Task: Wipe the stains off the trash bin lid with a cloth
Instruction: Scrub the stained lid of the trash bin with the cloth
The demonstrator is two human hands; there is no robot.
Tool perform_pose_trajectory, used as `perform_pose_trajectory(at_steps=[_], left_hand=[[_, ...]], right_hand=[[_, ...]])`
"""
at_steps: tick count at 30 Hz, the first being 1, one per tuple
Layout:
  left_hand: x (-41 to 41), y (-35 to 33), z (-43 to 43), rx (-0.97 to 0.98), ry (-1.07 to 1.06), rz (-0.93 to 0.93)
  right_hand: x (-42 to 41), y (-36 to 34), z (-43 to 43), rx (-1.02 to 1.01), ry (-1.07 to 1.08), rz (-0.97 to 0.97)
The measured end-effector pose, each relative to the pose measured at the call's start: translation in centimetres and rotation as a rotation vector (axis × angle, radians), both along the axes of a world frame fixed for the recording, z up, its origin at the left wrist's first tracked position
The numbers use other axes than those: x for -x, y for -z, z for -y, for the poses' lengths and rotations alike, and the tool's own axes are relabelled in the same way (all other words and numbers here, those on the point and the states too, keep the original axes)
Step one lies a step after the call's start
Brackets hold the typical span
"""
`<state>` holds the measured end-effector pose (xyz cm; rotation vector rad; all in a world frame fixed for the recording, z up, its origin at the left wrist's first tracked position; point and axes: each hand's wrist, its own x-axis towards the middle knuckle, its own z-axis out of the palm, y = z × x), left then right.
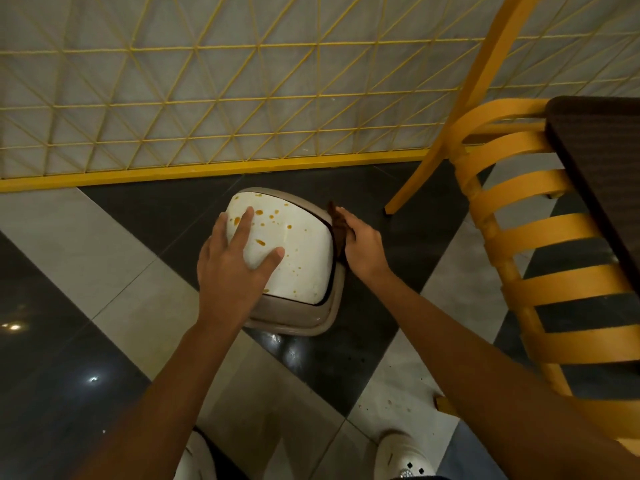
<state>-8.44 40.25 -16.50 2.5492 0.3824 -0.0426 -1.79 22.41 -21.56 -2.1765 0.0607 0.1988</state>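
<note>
Cloth (337, 230) was half hidden by the right hand (362, 245), fingers curled on it beside the lid (301, 244); left hand (235, 265) lay on top, fingers spread.

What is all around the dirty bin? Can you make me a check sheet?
Surface: floor of grey and black tiles, shiny.
Job's things: trash bin lid, white, dotted with orange stains; dark cloth at the lid's right edge.
Clutter: small specks on a pale tile near the shoes.
Hands: left hand lies flat on the lid, fingers spread; right hand holds the cloth.
Cables: nothing seen.
Surroundings: yellow lattice fence behind the bin, yellow chair and dark table to the right.
</note>
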Motion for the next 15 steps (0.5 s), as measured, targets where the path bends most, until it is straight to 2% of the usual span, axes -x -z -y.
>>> perform_pose_trajectory(at_steps=[9,15], left_hand=[[0.0,0.4,-0.2,-0.022,0.016,-0.020],[-0.1,0.7,-0.3,-0.026,0.027,0.012]], right_hand=[[3.9,-0.1,1.3,0.055,-0.048,-0.037],[0.9,-0.6,0.4,0.099,-0.050,-0.079]])
